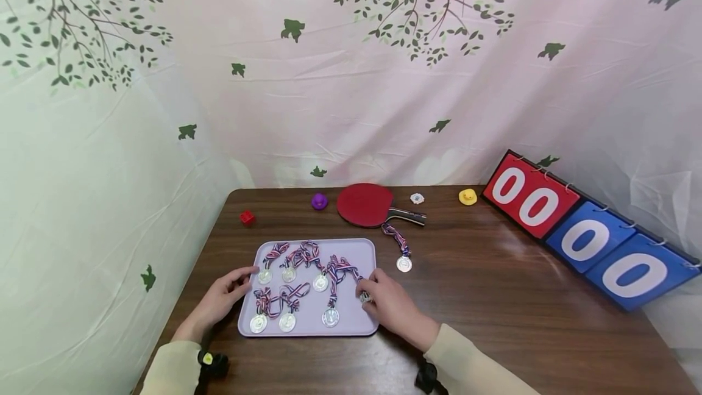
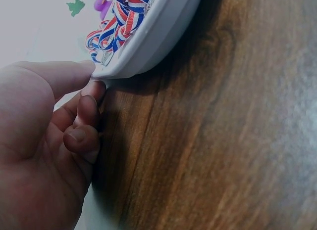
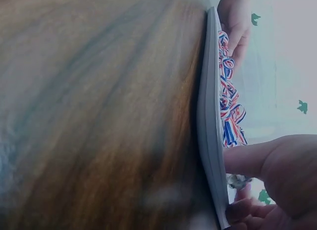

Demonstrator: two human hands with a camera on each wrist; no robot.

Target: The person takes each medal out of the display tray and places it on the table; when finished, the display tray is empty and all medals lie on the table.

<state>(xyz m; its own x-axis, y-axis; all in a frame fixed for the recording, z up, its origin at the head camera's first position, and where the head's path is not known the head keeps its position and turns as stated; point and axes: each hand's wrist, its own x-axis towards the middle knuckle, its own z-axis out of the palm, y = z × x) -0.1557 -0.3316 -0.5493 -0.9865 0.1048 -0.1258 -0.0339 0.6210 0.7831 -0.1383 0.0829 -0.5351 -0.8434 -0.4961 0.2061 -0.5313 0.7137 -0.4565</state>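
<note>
A pale lilac tray (image 1: 307, 329) lies on the table, bearing several silver medals (image 1: 330, 317) with knotted red, white and blue ribbons (image 2: 130, 15). At its left edge, my left hand (image 1: 219, 298) holds the rim; the thumb (image 2: 74, 76) touches the top and curled fingers sit just below. Over the tray's right side, my right hand (image 1: 392, 306) pinches a medal (image 1: 365, 297) between thumb and fingers, partly hidden by them. This medal (image 3: 237, 180) also shows in the right wrist view. Another medal (image 1: 404, 263) lies on the table beyond the tray's right corner.
Behind the tray lie a red table tennis bat (image 1: 364, 205), a purple duck (image 1: 319, 201), a red block (image 1: 247, 217), a small white ornament (image 1: 417, 198) and a yellow duck (image 1: 468, 197). A red and blue scoreboard (image 1: 581, 230) stands on the right side of the wooden table (image 1: 482, 297).
</note>
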